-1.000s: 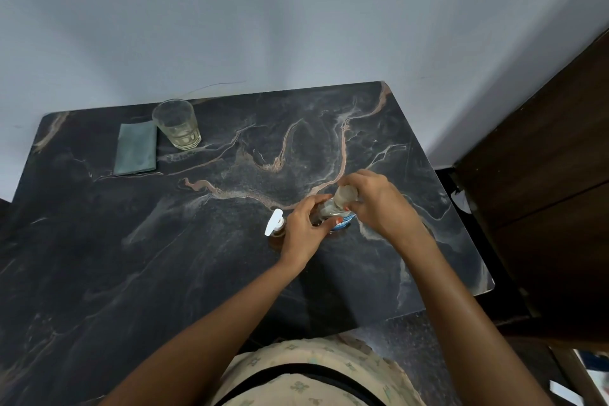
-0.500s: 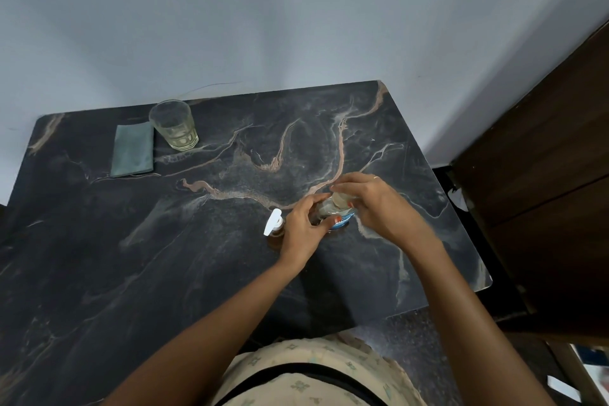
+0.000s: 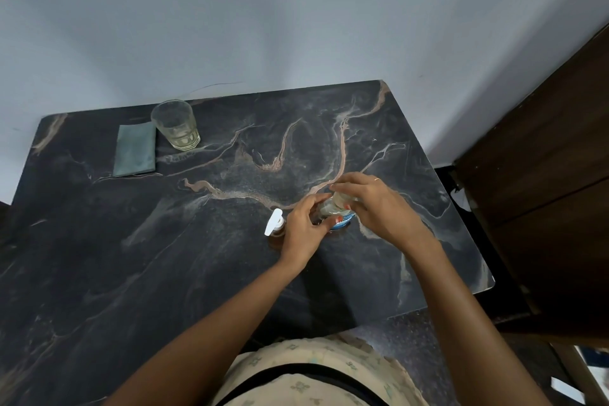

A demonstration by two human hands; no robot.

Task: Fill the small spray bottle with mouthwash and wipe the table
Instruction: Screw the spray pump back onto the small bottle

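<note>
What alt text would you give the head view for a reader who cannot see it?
Both hands work at a clear mouthwash bottle on a dark marble table: the left hand steadies its body, the right hand grips its top. A small spray bottle stands just left; a glass and folded cloth sit far left.

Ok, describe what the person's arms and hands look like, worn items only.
Both forearms are bare, with no sleeves in view. The right hand wears a thin ring on one finger. Fingernails on the left hand are painted orange-red, as on its thumb. No watch, bracelet or glove shows on either wrist. The garment at the lap is pale with a small printed pattern.
</note>
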